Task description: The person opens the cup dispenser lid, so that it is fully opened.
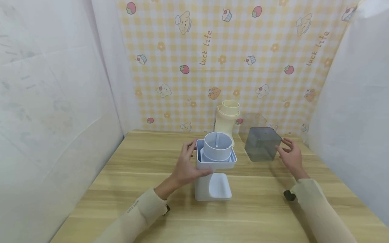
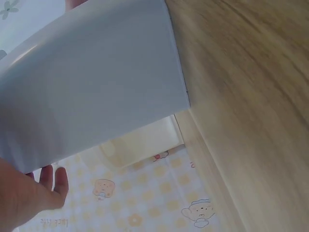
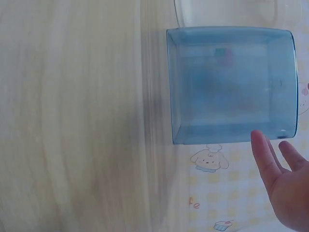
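A pale-blue dispenser [image 1: 216, 165] stands upright in the middle of the table, with a round cup [image 1: 217, 148] set in its square top tray and a shallow dish [image 1: 219, 186] at its foot. My left hand [image 1: 187, 167] holds its top from the left, thumb across the front below the tray, fingers at the far side. The left wrist view is filled by the dispenser's smooth side [image 2: 96, 82]. Farther right, a see-through grey box [image 1: 262, 145] sits on the table. At its right corner is my right hand [image 1: 291, 156], fingers fairly straight, fingertips right at the box's edge.
Behind the pale-blue dispenser stands a similar cream dispenser [image 1: 226, 121]. A clear brownish cover [image 1: 250, 122] is behind the grey box. A checked cloth [image 1: 194, 81] hangs along the table's back edge, with white sheets [image 1: 60, 101] on both sides.
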Demonstrator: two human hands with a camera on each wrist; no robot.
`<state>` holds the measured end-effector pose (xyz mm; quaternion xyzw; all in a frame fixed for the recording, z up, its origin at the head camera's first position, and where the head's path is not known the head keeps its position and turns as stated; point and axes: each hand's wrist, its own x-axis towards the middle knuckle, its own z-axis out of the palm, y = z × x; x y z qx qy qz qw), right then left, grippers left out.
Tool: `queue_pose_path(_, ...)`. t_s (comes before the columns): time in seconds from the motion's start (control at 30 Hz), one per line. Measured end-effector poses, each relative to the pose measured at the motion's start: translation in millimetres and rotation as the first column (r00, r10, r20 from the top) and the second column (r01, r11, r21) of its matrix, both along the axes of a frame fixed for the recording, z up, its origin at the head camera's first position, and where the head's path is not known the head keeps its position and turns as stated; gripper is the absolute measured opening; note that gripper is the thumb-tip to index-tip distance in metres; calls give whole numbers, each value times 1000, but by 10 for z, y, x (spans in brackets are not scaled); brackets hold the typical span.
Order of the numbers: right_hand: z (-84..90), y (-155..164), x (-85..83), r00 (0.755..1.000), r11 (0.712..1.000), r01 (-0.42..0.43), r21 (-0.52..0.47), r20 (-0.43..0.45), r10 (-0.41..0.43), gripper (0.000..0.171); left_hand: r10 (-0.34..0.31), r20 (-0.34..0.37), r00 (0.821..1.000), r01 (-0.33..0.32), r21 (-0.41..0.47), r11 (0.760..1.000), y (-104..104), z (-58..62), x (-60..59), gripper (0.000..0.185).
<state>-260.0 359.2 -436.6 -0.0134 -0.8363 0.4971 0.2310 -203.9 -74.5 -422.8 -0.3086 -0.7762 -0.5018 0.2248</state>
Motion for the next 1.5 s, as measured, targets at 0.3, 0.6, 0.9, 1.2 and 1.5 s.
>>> queue_pose_path(0.3, 108, -44, 44, 1000, 1000, -13, -11, -20, 12, 66, 16, -94, 995, -17, -4, 1000, 4, 46, -10, 101)
queue_pose_path(0.6, 196, -172, 180, 997, 998, -1, -59, -75, -3, 57, 44, -230, 972, -38, 30, 999, -8, 12, -81, 74)
queue_pose_path(0.9, 284, -343, 275, 988, 994, -75, -74, -138, 64, 53, 40, -218, 975, -22, 86, 996, 38, -49, -119, 66)
queue_pose_path(1.2, 296, -580, 334, 971, 988, -152, -9, -190, 147, 48, 123, -320, 939, -103, 77, 992, 181, -130, -158, 54)
queue_pose_path(1.5, 255, -647, 346, 957, 979, -205, 14, -206, 203, 47, 303, -323, 897, -350, -97, 932, 319, -100, -114, 77)
